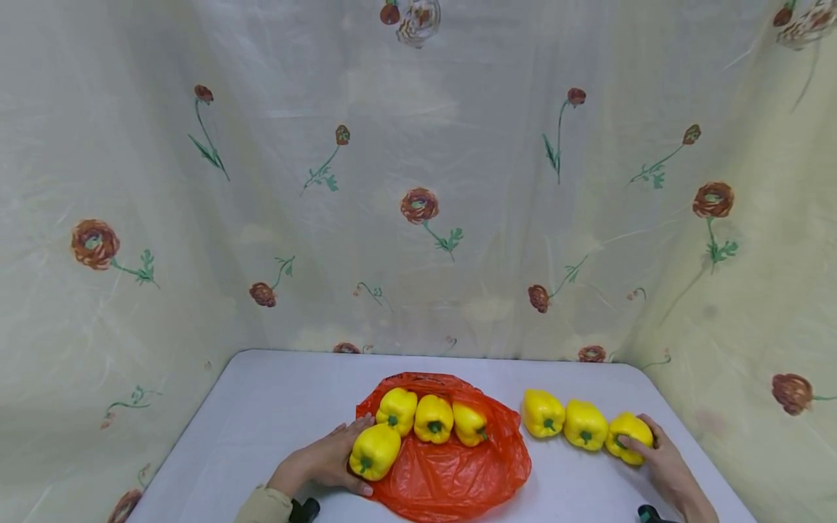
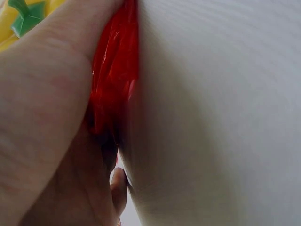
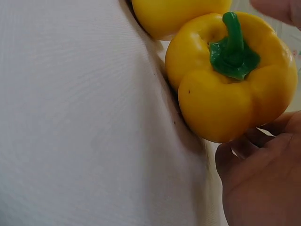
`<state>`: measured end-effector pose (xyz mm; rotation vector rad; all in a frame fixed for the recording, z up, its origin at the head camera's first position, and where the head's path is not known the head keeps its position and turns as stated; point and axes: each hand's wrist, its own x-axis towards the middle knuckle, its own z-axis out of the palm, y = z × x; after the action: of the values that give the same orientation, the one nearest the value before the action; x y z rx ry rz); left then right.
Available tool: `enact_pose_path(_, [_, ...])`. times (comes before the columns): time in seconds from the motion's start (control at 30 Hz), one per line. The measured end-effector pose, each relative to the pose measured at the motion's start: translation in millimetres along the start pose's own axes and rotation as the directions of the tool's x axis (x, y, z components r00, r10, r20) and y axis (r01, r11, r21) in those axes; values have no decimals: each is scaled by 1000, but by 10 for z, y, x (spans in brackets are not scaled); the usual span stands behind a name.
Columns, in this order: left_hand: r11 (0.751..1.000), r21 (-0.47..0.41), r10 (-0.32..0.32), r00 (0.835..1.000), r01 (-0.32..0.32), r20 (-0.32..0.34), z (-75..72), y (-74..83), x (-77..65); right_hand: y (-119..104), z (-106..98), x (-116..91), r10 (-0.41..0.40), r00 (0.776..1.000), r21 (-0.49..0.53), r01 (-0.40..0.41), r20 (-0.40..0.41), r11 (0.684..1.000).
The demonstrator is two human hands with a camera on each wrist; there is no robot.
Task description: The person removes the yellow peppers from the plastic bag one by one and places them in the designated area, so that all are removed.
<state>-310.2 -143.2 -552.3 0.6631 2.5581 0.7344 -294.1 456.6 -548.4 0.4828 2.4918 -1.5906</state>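
At the left edge of a red plastic bag, my left hand grips a yellow bell pepper from its left, fingers on the far side and thumb toward the near side. In the left wrist view, red plastic lies beneath the thumb, against the table. My right hand holds the rightmost yellow bell pepper, thumb across its front and fingers behind it. The right wrist view shows that pepper's green stem up close, with fingertips at its underside.
Three more bell peppers sit side by side on the bag's far part. Two others stand in a row left of the right hand's pepper. Under everything is a white table, with flower-patterned curtains behind and at both sides.
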Motion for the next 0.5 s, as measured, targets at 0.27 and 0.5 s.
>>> enact_pose_path(0.27, [1000,3,-14,1000,14,-3,0,-8,16,-63,-16,-49,38,999,0,-38,-12,999])
enact_pose_path(0.5, [1000,13,3,1000,-3,-4,2,-12,7,-54,-32,-76,43,999,20,-43,-6,999])
